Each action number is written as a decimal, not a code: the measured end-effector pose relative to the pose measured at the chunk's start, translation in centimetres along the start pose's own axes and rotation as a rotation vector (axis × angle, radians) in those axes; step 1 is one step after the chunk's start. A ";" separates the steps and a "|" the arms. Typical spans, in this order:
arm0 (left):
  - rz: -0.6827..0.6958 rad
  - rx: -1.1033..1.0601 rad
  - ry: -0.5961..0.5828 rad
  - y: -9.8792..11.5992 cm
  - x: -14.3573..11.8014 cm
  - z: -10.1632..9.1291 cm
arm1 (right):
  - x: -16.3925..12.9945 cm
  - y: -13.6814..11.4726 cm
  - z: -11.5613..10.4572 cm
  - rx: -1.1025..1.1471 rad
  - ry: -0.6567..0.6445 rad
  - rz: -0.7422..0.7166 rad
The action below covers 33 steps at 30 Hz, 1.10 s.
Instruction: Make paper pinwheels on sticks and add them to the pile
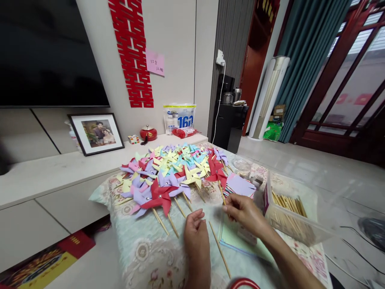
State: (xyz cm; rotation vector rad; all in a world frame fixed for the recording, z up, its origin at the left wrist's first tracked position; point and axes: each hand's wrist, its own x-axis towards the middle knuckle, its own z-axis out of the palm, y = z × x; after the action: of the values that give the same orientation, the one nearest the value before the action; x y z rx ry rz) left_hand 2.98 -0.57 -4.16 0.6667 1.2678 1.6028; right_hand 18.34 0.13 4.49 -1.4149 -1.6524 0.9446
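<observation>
Wide head-worn view, close over the table (132,235), forward and down across pinwheels (173,165) toward the wall (177,80)

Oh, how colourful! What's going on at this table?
Someone is handling paper pinwheels. The right hand pinches the stick of a red pinwheel at the pile's near right edge. The left hand is loosely curled in front of the pile, with nothing visible in it. A loose stick lies between the hands. Paper squares are stacked just beyond the right hand, and a clear box of sticks stands to the right.
</observation>
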 end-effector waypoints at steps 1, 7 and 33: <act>0.002 0.007 -0.002 -0.1 0.0 0.0 | 0.6 -0.3 -0.8 -0.034 0.028 0.001; -0.015 0.035 0.005 0.4 -0.2 0.3 | 5.2 -1.0 -3.6 -0.126 0.116 0.007; 1.086 0.550 -0.151 4.0 -4.5 0.3 | 6.9 0.6 8.9 0.074 -0.309 -0.005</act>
State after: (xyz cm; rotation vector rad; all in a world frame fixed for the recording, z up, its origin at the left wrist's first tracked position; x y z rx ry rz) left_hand 3.71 -4.54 0.30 2.0353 1.3040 1.9394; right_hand 9.93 6.50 0.47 -1.2618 -1.8200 1.2583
